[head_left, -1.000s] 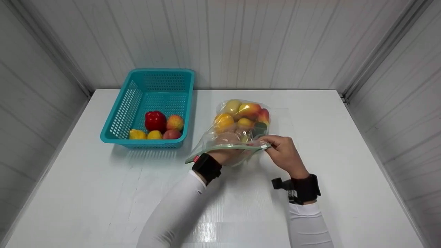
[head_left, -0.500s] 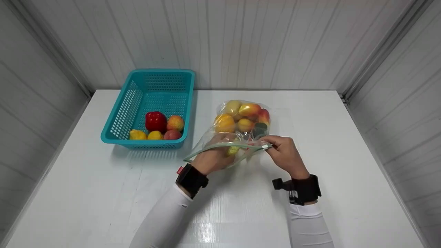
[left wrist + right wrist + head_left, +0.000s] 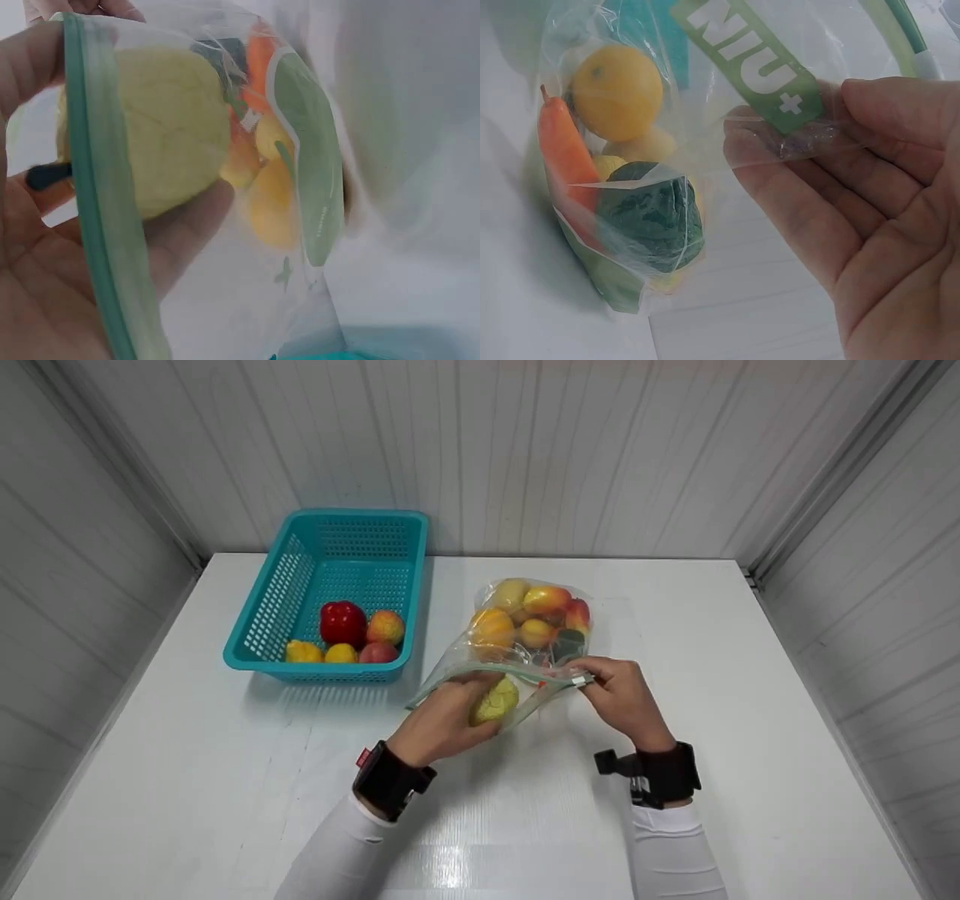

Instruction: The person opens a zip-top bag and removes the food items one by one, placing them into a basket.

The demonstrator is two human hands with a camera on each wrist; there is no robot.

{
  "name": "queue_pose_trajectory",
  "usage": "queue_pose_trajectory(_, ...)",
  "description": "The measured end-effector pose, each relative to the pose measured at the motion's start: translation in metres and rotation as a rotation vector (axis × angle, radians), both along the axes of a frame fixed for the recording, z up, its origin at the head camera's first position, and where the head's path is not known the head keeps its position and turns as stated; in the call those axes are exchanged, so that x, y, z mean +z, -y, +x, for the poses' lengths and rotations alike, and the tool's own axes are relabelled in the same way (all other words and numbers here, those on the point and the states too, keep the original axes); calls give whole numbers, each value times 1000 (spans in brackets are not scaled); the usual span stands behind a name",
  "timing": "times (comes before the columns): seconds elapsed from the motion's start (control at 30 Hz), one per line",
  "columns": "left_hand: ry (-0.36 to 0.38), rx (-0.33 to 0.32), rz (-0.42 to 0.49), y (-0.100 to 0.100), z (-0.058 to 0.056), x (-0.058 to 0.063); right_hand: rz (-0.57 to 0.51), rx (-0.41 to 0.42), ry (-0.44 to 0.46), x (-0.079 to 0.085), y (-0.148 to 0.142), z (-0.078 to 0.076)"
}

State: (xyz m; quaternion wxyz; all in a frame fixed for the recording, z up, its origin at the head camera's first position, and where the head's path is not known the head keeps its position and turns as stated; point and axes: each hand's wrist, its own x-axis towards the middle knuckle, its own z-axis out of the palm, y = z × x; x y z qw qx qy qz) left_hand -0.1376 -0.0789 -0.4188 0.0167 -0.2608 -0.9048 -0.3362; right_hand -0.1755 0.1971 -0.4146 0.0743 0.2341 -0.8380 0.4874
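Observation:
My left hand (image 3: 442, 720) grips a pale yellow-green, round fruit or vegetable (image 3: 496, 701) with a creased surface, at the mouth of a clear zip bag (image 3: 540, 671). In the left wrist view a dark stub (image 3: 49, 176) shows beside it, and the bag's green zip strip (image 3: 94, 187) crosses in front of the hand. My right hand (image 3: 621, 697) pinches the bag's right corner near a white slider (image 3: 581, 679). Inside lie several fruits and vegetables, among them an orange-yellow one (image 3: 491, 628), a dark green one (image 3: 652, 217) and an orange-red long one (image 3: 568, 150).
A turquoise mesh basket (image 3: 326, 666) stands at the back left. It holds a red bell pepper (image 3: 343, 622), a peach-coloured fruit (image 3: 385, 627) and several smaller yellow and reddish ones. Panelled walls border the white table (image 3: 720, 682) at the back and sides.
My left hand has drawn back from deep in the bag toward the lower left, bringing the yellow-green round thing to the mouth. My right hand stays at the bag's corner.

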Motion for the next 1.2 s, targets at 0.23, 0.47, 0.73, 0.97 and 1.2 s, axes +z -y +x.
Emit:
queue_pose_trajectory(0.23, -84, -44, 49, 5, 16, 5, 14, -11, -16, 0, -1, 0)
queue_pose_trajectory(0.47, -120, -65, 109, 13, 32, 20, 8, -4, -12, 0, -1, 1)
queue_pose_trajectory(0.73, -164, -97, 260, 31, 34, 32, -6, -7, -6, -1, -1, 1)
queue_pose_trajectory(0.97, -218, -42, 279, 49, 30, 43, 0, -8, -30, -1, -1, 1)
queue_pose_trajectory(1.2, -242, 49, 258, 71, 20, 54, 3, -7, -20, 0, -1, 1)
